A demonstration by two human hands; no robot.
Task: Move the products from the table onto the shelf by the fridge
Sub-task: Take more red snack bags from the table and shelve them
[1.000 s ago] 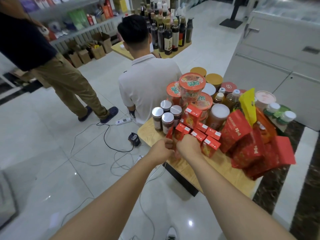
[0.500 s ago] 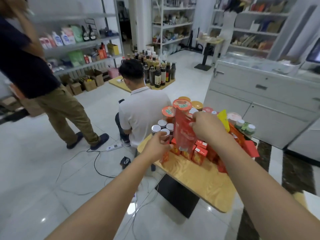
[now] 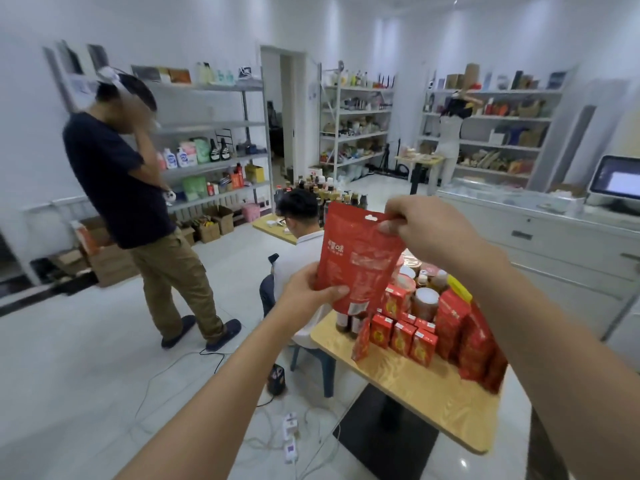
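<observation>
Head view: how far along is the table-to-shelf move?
Done: nothing I can see shelved. In hand: one red pouch, lifted above the table, right grip pinching its top, left grip holding its lower side. Left: nearly everything; boxes, jars and bags crowd the table.

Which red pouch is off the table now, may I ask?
The red pouch gripped by left hand and right hand; the rest sit on the table.
</observation>
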